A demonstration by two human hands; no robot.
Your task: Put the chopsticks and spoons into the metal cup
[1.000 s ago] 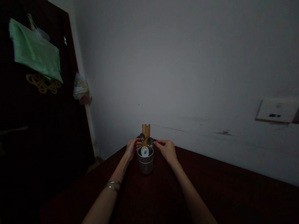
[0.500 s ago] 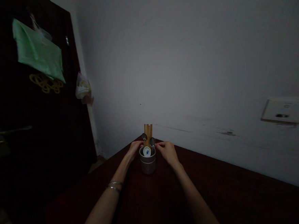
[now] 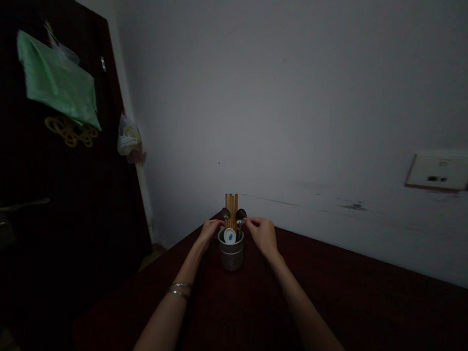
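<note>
Okay, so biggest thing in front of you is that pale grey wall [image 3: 283, 93], scuffed low down, with a dark door [image 3: 57, 184] off to the left. You're at a dark reddish surface [image 3: 298, 292] whose far corner sits by the wall. A light green cloth [image 3: 60, 80] hangs on the door, there's a white socket plate [image 3: 440, 169] on the wall to the right, and a plastic bag [image 3: 128, 138] hangs by the door frame.

Your hands are either side of a grey utensil holder [image 3: 231, 258], which stands upright near that far corner. Wooden chopsticks [image 3: 232, 203] stick up out of it, and a white spoon [image 3: 230, 235] with a blue motif leans at the front rim.

Your right hand [image 3: 265, 235] has its grip pinched closed on the edge of the right metal spoon [image 3: 241, 215]. Your left hand [image 3: 210, 230] is by the left metal spoon [image 3: 225, 213], fingertips partly hidden, so can't tell how closed that grip is. Smallest bit: two thin bracelets [image 3: 178, 293] on your left forearm.
</note>
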